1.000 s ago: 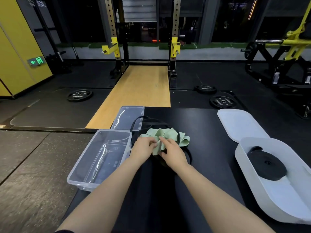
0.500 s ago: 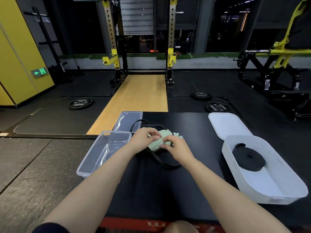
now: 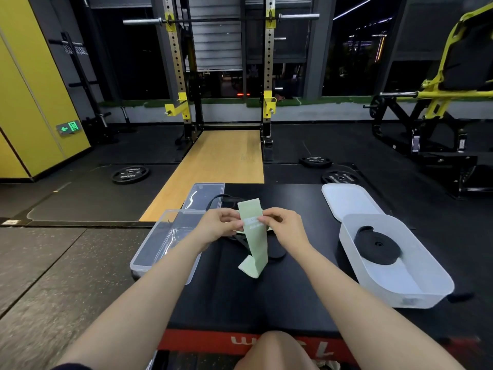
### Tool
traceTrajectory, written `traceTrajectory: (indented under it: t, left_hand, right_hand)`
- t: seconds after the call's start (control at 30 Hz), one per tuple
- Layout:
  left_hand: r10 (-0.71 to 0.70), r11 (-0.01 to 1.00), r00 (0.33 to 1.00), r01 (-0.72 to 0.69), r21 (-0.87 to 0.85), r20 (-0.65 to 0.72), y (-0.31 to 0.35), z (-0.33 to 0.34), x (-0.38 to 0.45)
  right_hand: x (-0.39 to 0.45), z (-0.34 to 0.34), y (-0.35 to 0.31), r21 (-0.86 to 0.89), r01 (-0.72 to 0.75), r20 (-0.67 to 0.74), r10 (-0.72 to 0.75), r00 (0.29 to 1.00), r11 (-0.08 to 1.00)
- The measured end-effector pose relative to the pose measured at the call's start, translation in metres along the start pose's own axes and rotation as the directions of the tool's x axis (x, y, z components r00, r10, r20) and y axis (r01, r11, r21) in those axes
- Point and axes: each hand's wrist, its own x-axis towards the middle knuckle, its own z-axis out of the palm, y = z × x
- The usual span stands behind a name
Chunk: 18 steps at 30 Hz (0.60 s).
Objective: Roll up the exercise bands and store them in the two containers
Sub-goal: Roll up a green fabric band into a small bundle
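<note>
Green exercise band [image 3: 253, 236] is lifted off the counter [image 3: 306, 263], pinched at its upper part betw both hands: left hand [image 3: 220, 222] nips the left edge, right hand [image 3: 280, 225] nips the right edge, thumbs & fingertips pressed onto the fabric near a white label. Above the grip a short end sticks up; below it the long tail hangs down w/ its bottom end folded over on the counter.

Step in hand looks like starting the roll. To do it well: fold the short top end down tight as a core, keep both edges flush so the coil doesn't cone, and let the tail feed up w/o twisting, so flatten that folded bottom end first.

Under the grip lies a loose black band [image 3: 274, 253], still unrolled; keep the green tail from snagging it. Left of the grip sits the clear container [image 3: 149, 257], nothing in it, prob. the target. Right of the grip, the white container [image 3: 432, 276] already holds a rolled black band [image 3: 376, 245].
</note>
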Motion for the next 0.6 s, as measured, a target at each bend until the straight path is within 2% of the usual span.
traceTrajectory:
  t: [0.1,0.27,0.6]
  left_hand:
    - [0.027,0.998,0.999,-0.029,-0.060,-0.036,0.004,0.012,-0.006]
    - [0.060,0.989,0.995,-0.071,-0.128,-0.085,0.022,0.031,-0.012]
    - [0.121,0.967,0.988,-0.138,-0.216,-0.091,0.059,0.069,-0.024]
  right_hand:
    - [-0.004,-0.007,-0.004,0.010,0.011,-0.027,-0.011,1.000,1.000]
    - [-0.014,-0.024,-0.013,0.131,-0.003,-0.051,0.010,0.999,0.991]
    - [-0.035,-0.070,-0.042,0.227,0.028,-0.125,0.000,0.992,0.973]
